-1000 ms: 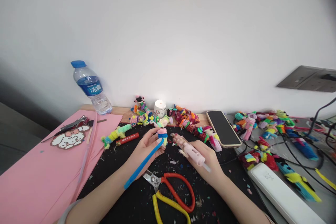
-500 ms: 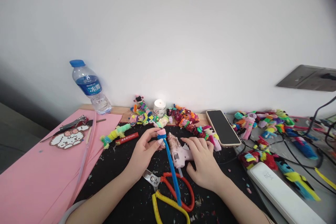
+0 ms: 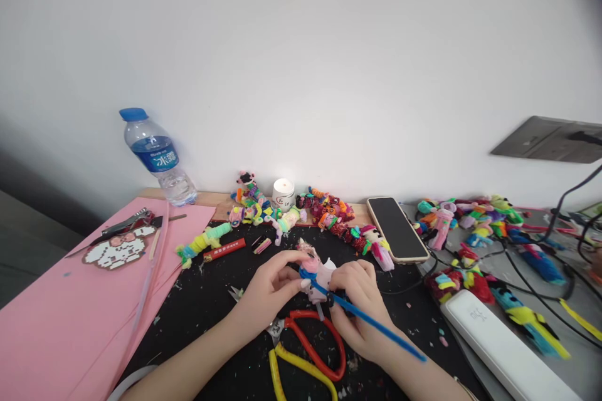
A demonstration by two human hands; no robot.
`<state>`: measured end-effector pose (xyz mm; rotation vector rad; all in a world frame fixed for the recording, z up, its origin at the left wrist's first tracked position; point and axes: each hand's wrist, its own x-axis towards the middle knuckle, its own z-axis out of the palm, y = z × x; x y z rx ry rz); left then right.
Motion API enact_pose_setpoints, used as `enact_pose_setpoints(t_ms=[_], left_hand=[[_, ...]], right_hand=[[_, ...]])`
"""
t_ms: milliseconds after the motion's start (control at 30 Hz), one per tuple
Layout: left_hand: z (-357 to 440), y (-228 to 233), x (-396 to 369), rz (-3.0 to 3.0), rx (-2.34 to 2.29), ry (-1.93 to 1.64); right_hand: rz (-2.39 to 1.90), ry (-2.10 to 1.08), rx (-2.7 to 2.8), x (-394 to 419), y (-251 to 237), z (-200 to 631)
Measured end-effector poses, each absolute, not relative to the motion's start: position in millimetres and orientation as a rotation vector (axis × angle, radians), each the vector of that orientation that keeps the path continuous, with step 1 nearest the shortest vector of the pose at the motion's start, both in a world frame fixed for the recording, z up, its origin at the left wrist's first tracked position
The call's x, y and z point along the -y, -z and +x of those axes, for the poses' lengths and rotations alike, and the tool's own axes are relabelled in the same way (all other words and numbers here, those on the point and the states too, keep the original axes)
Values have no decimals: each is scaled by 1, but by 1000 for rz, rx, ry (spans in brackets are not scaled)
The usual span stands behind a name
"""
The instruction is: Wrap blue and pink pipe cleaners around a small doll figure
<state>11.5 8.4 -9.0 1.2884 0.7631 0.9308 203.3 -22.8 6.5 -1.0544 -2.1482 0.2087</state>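
Note:
My left hand (image 3: 270,285) is closed in a pinch on a small pink and blue coil (image 3: 308,268) of fuzzy pipe cleaner. From that coil a loose blue pipe cleaner (image 3: 376,322) runs down to the right, across my right hand (image 3: 360,304). The right fingers are curled shut around the strand close to the coil; a small dark spot shows at their tips. Just behind both hands lies a pale glue gun (image 3: 321,272), partly hidden. Below them rest scissors (image 3: 313,360) with red and yellow handles, blades partly under my left wrist.
Pipe-cleaner figures (image 3: 329,210) line the back around a white candle (image 3: 283,193). A red stick-shaped packet (image 3: 224,250) lies left. A phone (image 3: 397,232), cables and a white power bank-like block (image 3: 505,344) are right. A water bottle (image 3: 157,156) stands on pink sheets (image 3: 42,326).
My right hand has left the glue gun and come to the blue strand. The coil in my left hand moved right and down, and the strand swung from pointing down to pointing right.

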Motion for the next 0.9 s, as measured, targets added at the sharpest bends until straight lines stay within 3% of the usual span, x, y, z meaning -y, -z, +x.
enact_pose_setpoints(t_ms=[900], left_hand=[[11,5,-10,1043,-739,-837]], right_hand=[[-1064,-142,2100,20,-2,204]])
